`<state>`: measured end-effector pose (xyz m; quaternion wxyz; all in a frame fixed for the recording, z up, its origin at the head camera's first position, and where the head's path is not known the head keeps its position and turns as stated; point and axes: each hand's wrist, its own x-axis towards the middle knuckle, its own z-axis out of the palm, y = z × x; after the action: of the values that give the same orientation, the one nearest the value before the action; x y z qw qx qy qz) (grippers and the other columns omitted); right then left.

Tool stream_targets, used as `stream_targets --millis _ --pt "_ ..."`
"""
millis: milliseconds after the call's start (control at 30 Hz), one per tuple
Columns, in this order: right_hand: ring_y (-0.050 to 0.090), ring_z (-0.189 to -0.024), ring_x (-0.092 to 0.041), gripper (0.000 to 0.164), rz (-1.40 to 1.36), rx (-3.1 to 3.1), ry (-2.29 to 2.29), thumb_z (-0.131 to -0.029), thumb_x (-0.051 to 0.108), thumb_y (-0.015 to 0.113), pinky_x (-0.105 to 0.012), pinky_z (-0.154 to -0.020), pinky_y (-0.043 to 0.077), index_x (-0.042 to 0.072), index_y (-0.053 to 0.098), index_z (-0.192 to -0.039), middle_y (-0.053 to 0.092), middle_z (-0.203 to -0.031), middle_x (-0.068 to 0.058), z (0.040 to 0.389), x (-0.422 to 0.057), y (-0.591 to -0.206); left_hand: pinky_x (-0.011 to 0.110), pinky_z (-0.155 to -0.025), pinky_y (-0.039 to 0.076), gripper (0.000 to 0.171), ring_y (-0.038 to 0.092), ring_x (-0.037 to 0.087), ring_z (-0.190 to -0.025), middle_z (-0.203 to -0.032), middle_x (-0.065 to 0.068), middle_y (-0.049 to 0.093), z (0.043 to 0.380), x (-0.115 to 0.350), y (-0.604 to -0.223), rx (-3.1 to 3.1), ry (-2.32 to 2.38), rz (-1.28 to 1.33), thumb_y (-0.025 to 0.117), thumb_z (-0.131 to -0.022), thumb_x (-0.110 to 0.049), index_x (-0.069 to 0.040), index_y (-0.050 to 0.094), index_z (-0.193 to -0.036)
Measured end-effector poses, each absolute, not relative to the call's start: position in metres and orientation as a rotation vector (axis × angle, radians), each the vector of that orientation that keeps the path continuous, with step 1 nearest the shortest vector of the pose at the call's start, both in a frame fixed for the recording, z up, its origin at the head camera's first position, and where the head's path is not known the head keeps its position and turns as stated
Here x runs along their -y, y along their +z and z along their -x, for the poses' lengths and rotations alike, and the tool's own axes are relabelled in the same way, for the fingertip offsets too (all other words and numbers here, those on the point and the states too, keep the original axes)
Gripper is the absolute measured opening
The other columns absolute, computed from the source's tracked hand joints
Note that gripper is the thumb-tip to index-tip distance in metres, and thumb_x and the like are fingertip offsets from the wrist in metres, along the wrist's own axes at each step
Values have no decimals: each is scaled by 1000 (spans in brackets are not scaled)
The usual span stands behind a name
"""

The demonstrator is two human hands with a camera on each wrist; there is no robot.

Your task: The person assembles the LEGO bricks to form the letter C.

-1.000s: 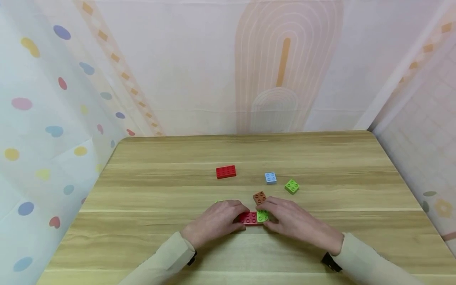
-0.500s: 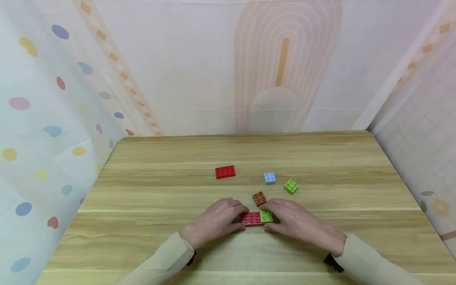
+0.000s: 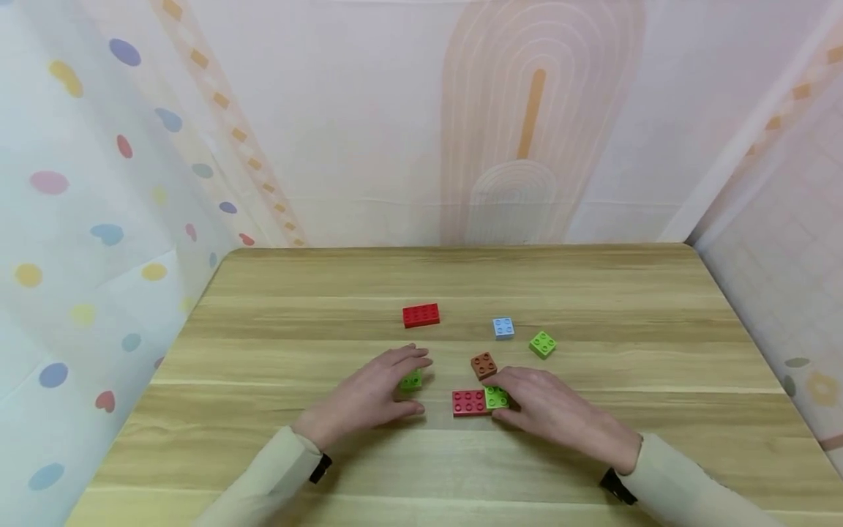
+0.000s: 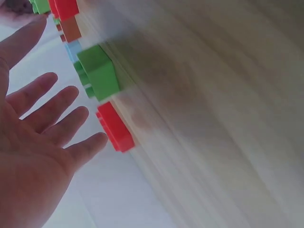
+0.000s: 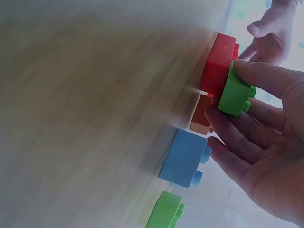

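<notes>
In head view, my right hand (image 3: 543,404) pinches a green block (image 3: 497,397) at the end of a red block (image 3: 468,402); crooked pressing could loosen it. In left wrist view, my left hand (image 4: 33,152), spread wide near another green block (image 4: 102,78), might bump it. In right wrist view, my lowest finger (image 5: 228,156), being so near, could knock the blue block (image 5: 183,159).

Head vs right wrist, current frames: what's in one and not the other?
Head only: the far red brick, the loose green brick partly hidden by the left hand, and the arch print on the back cloth.

Right wrist only: the palm side of the right hand.

Both: the two hands, the near red brick, the green brick pinched by the right hand, the brown brick and the outer green brick.

Can't tell whether right wrist's blue brick is head's light blue one.
</notes>
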<state>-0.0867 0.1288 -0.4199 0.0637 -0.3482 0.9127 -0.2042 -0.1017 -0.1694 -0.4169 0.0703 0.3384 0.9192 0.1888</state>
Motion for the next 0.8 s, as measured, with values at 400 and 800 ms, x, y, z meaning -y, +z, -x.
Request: stream_targets --millis 400,800 --pt "65 -104 -21 46 1049 -2759 -625 -86 26 78 -38 -88 56 4 65 -124 68 -117 -8 86 -130 -422 44 -109 39 73 52 24 -128 -137 6 58 112 183 -421 -2714 742 -805 82 -82 -33 -7 49 -143" --pt "65 -104 -19 45 1060 -2758 -623 -87 26 78 -37 -87 56 4 65 -124 68 -116 -7 87 -129 -421 44 -102 46 49 58 23 -115 -123 6 63 116 184 -425 -2755 638 -862 80 -85 -31 -7 65 -125"
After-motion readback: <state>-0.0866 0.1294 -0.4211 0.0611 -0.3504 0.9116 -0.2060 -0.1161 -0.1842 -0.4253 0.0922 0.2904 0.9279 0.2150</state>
